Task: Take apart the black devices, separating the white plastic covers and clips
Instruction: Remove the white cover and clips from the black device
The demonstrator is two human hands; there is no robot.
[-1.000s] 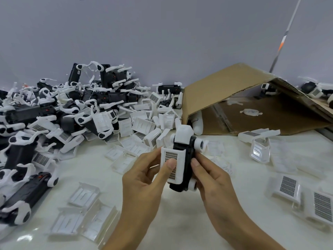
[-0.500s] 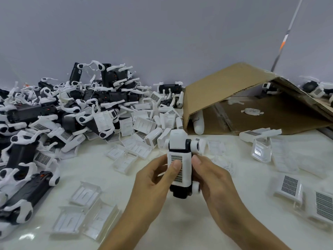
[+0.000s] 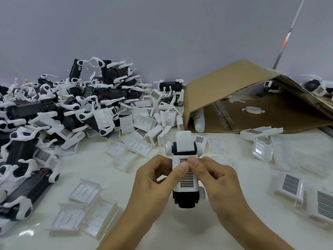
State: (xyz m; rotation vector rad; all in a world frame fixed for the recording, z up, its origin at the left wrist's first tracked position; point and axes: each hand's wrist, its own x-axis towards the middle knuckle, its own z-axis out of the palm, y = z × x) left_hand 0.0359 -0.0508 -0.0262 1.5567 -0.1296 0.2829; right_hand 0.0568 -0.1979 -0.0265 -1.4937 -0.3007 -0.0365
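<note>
Head view: black device [image 3: 184,202] held upright just above the surface [image 3: 108,177], low centre of frame. Left hand [image 3: 155,179] gripping its 9 o'clock flank, thumb pressed on the gridded white cover [image 3: 187,177]. Right hand [image 3: 216,179] gripping the 3 o'clock flank, thumb touching the left thumb on the cover's upper edge. Second white cover [image 3: 184,143] capping the far end at 12 o'clock, round white clips at both sides.

Judged step: popping the gridded cover off. Best to push both thumbs evenly toward 6 o'clock or lift at the top lip, body braced by curled fingers behind; latch position not visible, so probe gently. Uneven force likely to snap thin plastic tabs. Pile of unprocessed devices [image 3: 72,109] at 10 o'clock, loose covers [image 3: 290,184] at 3 o'clock, cardboard box [image 3: 234,98] at 1 o'clock.
</note>
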